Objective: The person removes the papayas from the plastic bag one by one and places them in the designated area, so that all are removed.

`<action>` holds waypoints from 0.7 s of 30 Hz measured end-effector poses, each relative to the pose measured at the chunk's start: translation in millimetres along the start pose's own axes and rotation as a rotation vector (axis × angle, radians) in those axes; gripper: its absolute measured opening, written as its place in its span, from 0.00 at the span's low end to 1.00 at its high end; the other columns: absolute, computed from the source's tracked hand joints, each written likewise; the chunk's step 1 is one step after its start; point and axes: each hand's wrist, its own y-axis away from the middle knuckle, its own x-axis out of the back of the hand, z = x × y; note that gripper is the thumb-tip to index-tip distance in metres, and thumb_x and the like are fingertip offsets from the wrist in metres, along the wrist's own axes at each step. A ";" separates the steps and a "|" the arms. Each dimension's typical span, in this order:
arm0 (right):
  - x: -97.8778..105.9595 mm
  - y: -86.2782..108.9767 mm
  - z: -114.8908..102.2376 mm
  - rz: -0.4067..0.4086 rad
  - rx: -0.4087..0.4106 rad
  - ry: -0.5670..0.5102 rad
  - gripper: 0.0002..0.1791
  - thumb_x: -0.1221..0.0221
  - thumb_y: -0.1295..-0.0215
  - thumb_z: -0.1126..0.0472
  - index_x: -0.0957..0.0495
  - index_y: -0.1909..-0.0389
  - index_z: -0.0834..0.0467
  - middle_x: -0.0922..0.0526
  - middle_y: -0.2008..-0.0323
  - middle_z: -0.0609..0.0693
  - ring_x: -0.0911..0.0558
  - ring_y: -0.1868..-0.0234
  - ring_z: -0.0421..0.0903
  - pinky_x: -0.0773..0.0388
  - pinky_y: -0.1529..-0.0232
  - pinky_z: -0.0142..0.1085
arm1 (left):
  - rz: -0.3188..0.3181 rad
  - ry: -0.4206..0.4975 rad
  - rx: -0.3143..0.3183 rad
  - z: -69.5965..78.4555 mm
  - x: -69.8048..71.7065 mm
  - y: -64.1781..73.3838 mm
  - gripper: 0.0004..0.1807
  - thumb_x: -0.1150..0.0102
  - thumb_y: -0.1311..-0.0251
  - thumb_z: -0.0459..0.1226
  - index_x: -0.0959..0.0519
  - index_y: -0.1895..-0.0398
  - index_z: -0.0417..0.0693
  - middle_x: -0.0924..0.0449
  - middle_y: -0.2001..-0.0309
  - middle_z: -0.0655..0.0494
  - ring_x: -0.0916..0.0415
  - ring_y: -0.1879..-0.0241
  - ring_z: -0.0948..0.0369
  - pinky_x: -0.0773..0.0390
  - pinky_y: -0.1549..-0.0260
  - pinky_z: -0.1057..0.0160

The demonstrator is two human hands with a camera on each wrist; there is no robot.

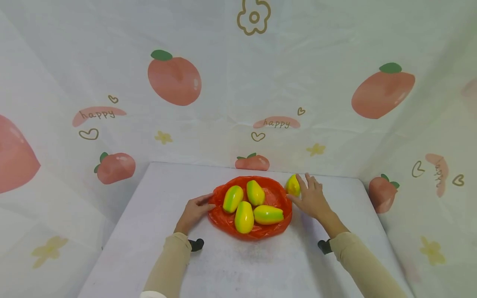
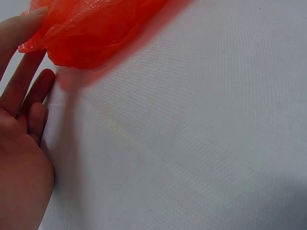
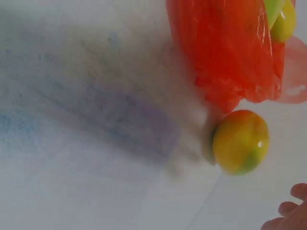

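Left hand (image 1: pixel 193 213) pinching red bag (image 1: pixel 275 196) at left rim; right hand (image 1: pixel 312 201) ungripped beside loose fruit (image 1: pixel 292 186), near surface (image 1: pixel 231 269) far edge. Fruit probably stiff, slick; best held round middle.

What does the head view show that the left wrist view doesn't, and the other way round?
Only the head view shows the fruits, four in the bag and one beside it, plus the right hand. Only the left wrist view shows the left palm. Both show the left hand, the bag and the table.
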 end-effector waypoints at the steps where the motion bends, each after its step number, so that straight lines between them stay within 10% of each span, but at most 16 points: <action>1: -0.2 0.5 -2.4 -0.002 0.008 0.004 0.52 0.41 0.35 0.34 0.50 0.19 0.56 0.54 0.21 0.70 0.51 0.22 0.75 0.55 0.26 0.73 | -0.002 0.000 -0.001 -0.1 0.0 0.2 0.28 0.31 0.38 0.49 0.22 0.33 0.64 0.24 0.30 0.55 0.33 0.26 0.50 0.30 0.27 0.45; 21: -7.9 12.3 -46.6 -0.033 0.215 0.116 0.53 0.40 0.37 0.30 0.47 0.19 0.50 0.49 0.20 0.65 0.48 0.20 0.70 0.49 0.25 0.72 | -0.014 0.012 -0.010 -6.0 0.8 -3.2 0.28 0.30 0.39 0.51 0.22 0.34 0.66 0.24 0.30 0.56 0.34 0.25 0.50 0.31 0.28 0.43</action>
